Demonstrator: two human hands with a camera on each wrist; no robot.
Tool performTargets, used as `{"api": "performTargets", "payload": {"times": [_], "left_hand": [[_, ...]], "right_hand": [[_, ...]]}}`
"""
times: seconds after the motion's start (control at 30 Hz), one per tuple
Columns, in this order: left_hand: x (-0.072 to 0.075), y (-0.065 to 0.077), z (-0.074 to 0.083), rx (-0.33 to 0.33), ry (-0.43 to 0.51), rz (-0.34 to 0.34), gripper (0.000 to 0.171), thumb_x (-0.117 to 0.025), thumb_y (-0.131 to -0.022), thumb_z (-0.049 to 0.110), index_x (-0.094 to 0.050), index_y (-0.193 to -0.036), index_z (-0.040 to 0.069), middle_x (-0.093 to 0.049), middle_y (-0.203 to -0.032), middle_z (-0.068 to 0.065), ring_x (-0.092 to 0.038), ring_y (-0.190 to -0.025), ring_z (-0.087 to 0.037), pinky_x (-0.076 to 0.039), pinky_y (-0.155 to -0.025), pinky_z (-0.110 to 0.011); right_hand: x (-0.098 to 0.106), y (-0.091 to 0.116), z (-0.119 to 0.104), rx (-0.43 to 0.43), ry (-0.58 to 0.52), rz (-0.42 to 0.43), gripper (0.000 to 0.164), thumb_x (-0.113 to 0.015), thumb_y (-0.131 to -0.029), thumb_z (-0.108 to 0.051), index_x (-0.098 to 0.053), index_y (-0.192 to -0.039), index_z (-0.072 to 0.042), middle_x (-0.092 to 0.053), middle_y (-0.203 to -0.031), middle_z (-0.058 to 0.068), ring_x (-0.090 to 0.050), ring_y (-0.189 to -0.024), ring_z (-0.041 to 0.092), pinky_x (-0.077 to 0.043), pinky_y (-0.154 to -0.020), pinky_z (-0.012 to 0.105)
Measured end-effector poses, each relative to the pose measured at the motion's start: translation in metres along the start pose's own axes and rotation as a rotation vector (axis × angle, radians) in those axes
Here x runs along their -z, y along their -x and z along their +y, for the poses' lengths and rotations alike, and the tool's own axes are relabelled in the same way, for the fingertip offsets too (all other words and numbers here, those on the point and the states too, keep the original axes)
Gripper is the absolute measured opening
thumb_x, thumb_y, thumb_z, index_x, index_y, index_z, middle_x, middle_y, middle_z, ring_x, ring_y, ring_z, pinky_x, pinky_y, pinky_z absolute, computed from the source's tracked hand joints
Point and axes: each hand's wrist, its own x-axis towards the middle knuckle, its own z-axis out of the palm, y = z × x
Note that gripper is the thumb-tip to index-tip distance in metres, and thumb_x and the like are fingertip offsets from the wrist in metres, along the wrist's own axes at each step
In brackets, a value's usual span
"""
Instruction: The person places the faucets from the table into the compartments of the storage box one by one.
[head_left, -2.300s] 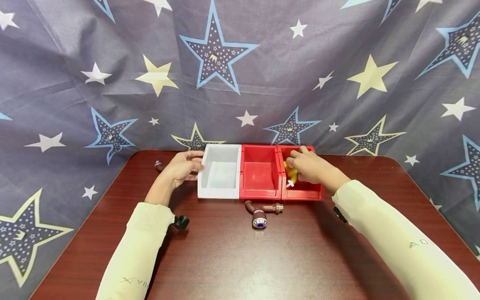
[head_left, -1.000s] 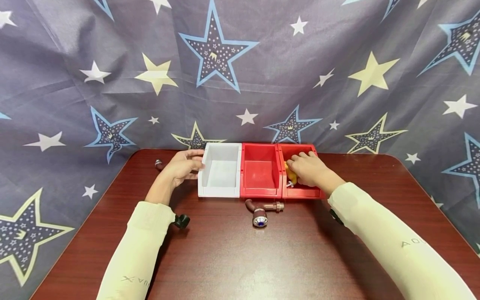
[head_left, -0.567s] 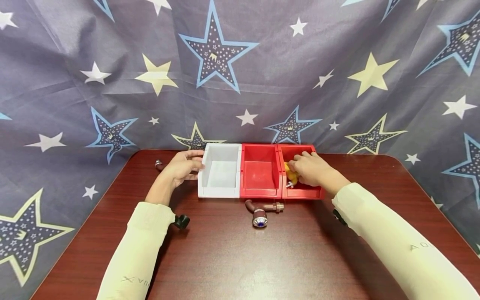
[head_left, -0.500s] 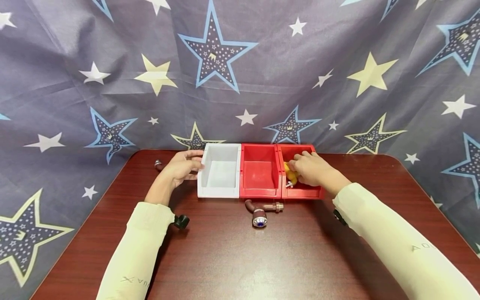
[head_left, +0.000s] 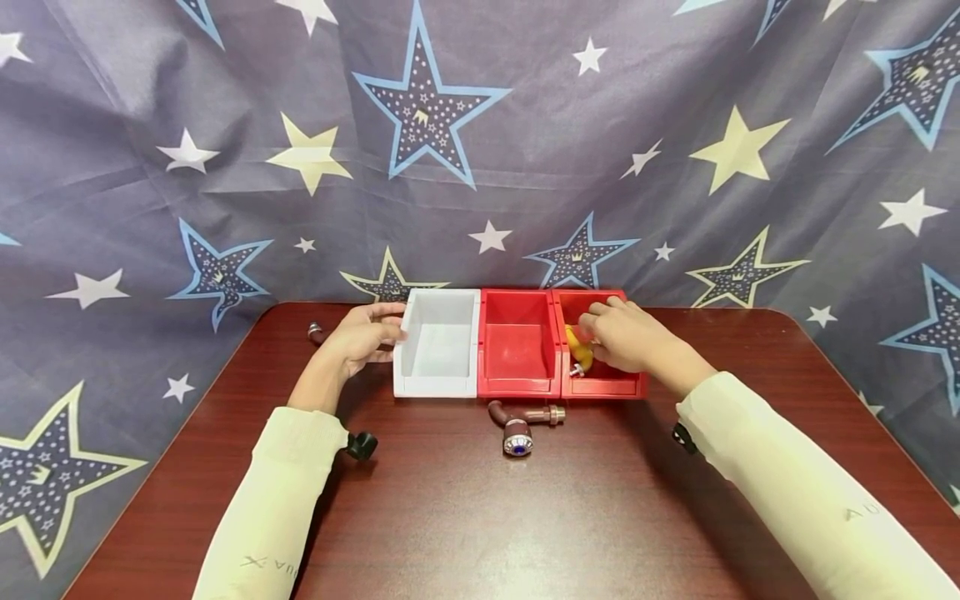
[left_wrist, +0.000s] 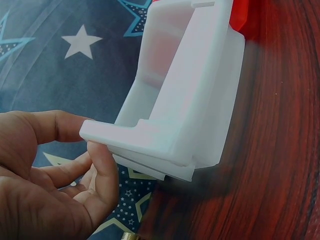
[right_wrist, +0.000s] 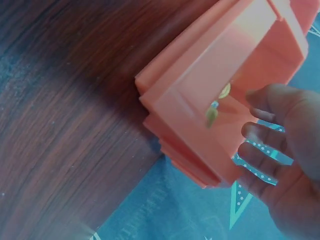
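My left hand (head_left: pixel 360 340) is at the left side of the white bin (head_left: pixel 397 385). In the left wrist view its thumb and index finger pinch the bin's rim corner (left_wrist: pixel 95 131). Over the right red bin (head_left: pixel 603 389) is my right hand (head_left: pixel 630 335), fingers loosely bent and spread, with nothing seen between them. Beside its fingertips in that bin lies a bent yellow piece (head_left: pixel 579 346) with a silver tip. Only small yellow bits of it show past the bin's wall in the right wrist view (right_wrist: pixel 212 117).
A second red bin (head_left: pixel 519 386) stands between the white one and the right one, side by side in a row. In front lies a brown bent faucet (head_left: pixel 517 433) with a chrome cap and threaded end. Another brown fitting (head_left: pixel 316 333) lies behind my left hand. A star-printed curtain (head_left: pixel 480 167) hangs behind.
My right hand has drawn slightly up and right from the yellow piece, which shows more fully in the right bin. My left hand has stayed at the white bin.
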Motion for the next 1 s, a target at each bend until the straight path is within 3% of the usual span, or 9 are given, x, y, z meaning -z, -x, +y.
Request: {"api": "performTargets", "payload": {"times": [0.4,0.73,1.0], "left_hand": [[-0.001,0.0,0.001,0.002,0.003,-0.002,0.066,-0.063,-0.092,-0.002,-0.041,-0.154,0.005,-0.051,-0.14,-0.023,-0.066,-0.092,-0.019,-0.057,-0.071,-0.03],[0.0,0.002,0.002,0.005,-0.004,-0.009,0.068,-0.063,-0.092,-0.002,-0.039,-0.155,0.005,-0.051,-0.136,-0.021,-0.065,-0.089,-0.017,-0.056,-0.072,-0.031],[0.0,0.001,0.001,-0.004,-0.009,-0.003,0.068,-0.063,-0.092,-0.002,-0.04,-0.155,0.004,-0.053,-0.133,-0.02,-0.065,-0.086,-0.015,-0.056,-0.069,-0.028]], "right_hand": [[0.017,0.009,-0.002,0.038,-0.024,0.1,0.019,-0.078,-0.08,-0.008,-0.069,-0.097,-0.009,-0.063,-0.093,0.008,-0.055,-0.088,0.034,-0.048,-0.076,0.047],[0.028,0.015,-0.016,0.018,-0.046,0.105,0.023,-0.079,-0.084,-0.014,-0.069,-0.105,-0.009,-0.064,-0.099,0.008,-0.054,-0.093,0.032,-0.047,-0.08,0.047],[0.031,0.019,-0.031,0.074,-0.018,0.132,0.026,-0.079,-0.084,-0.015,-0.067,-0.106,-0.008,-0.063,-0.099,0.008,-0.053,-0.09,0.032,-0.046,-0.079,0.046]]}}
